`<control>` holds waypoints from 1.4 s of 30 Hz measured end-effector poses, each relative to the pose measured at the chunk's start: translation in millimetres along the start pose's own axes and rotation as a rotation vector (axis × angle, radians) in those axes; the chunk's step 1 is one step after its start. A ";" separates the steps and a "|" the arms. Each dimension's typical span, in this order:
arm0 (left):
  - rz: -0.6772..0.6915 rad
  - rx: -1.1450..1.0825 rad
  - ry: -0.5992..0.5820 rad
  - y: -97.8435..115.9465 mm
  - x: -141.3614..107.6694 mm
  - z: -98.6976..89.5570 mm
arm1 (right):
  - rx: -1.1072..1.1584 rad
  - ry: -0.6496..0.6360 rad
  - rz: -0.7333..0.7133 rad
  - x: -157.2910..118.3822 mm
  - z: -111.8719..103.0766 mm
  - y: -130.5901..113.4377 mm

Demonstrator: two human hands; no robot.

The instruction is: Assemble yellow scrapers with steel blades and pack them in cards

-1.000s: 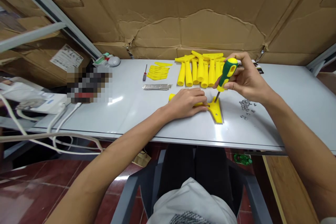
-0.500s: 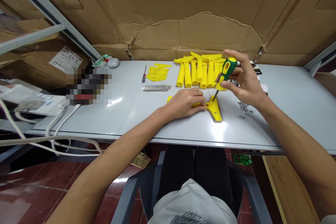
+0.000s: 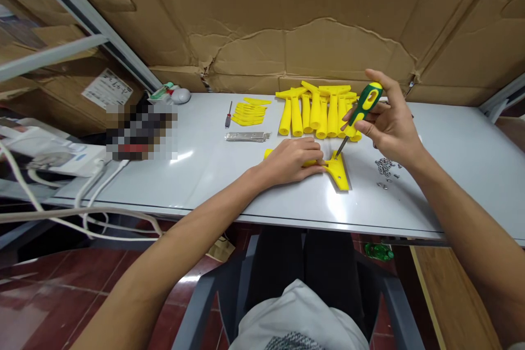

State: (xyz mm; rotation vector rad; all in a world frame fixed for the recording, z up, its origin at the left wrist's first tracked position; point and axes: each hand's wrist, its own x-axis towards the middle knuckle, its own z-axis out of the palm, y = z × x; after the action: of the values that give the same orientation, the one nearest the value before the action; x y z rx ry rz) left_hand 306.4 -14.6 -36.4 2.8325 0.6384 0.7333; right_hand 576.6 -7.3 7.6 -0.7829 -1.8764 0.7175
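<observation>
A yellow plastic scraper [image 3: 338, 176] lies on the table with its wide head to the right and a metal blade along the edge. My left hand [image 3: 293, 160] is closed around its handle, pressing it to the tabletop. In my right hand [image 3: 394, 117] is a green and yellow screwdriver [image 3: 363, 106], gripped by the handle and tilted to the right. Its tip meets the scraper head near the upper screw position; the tip's exact seating is too small to tell. Small metal screws [image 3: 385, 168] lie in a loose pile beneath my right wrist.
Behind the scraper is a heap of yellow scraper handles [image 3: 315, 111]. Flat yellow strips [image 3: 249, 114], a small screwdriver [image 3: 228, 116] and a stack of metal blades [image 3: 246, 136] lie to the left. White cables [image 3: 95, 188] hang at the left edge; cardboard [image 3: 246, 16] stands behind.
The screwdriver leans further right, and my right hand has shifted slightly right with it. My left hand keeps its hold on the scraper. The whole view has shifted a little.
</observation>
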 end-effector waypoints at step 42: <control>-0.095 0.407 -0.067 36.2 -0.6 4.6 | -0.320 0.099 -0.097 -11.2 28.5 -4.7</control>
State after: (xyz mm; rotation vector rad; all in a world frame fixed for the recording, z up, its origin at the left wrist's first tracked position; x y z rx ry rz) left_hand 321.4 -47.6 -31.8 3.1414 1.0050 0.5411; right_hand 553.5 -23.1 -5.7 -0.9032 -1.9488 0.3144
